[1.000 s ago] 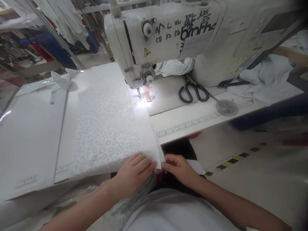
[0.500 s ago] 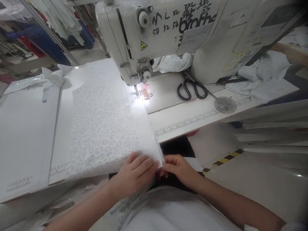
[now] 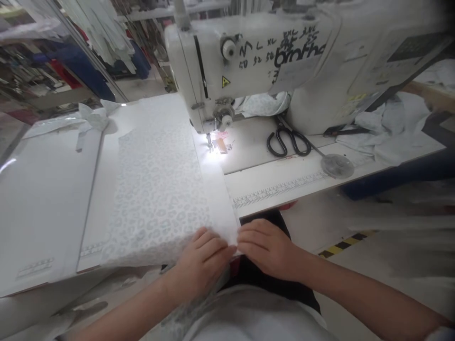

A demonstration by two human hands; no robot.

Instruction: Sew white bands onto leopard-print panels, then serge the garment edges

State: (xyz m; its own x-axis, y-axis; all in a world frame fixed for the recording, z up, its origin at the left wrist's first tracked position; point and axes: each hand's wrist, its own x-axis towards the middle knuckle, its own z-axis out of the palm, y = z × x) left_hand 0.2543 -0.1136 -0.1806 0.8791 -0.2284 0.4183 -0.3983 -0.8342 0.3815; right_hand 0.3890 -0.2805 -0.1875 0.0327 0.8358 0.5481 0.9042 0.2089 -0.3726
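Just left of the sewing machine [image 3: 256, 61], patterned cloth [image 3: 159, 189] lies on the table [image 3: 53, 189], pale border up at its needle [image 3: 209, 142]; on the sewing machine's near side, R hand [image 3: 266, 246] has fingers closed on the cloth's near corner; L hand [image 3: 204, 258] lies w/ bent fingers over the near edge, fingertips by R hand's; can't tell if it pinches; scissors [image 3: 293, 137] & a ruler [image 3: 277, 189] sit in front of the sewing machine, bundled fabric [image 3: 265, 104] under its arm, crumpled fabric [image 3: 394, 125] to its R; R thumb & cloth's underside hidden; sewing machine's R end cut off, small print blurred.
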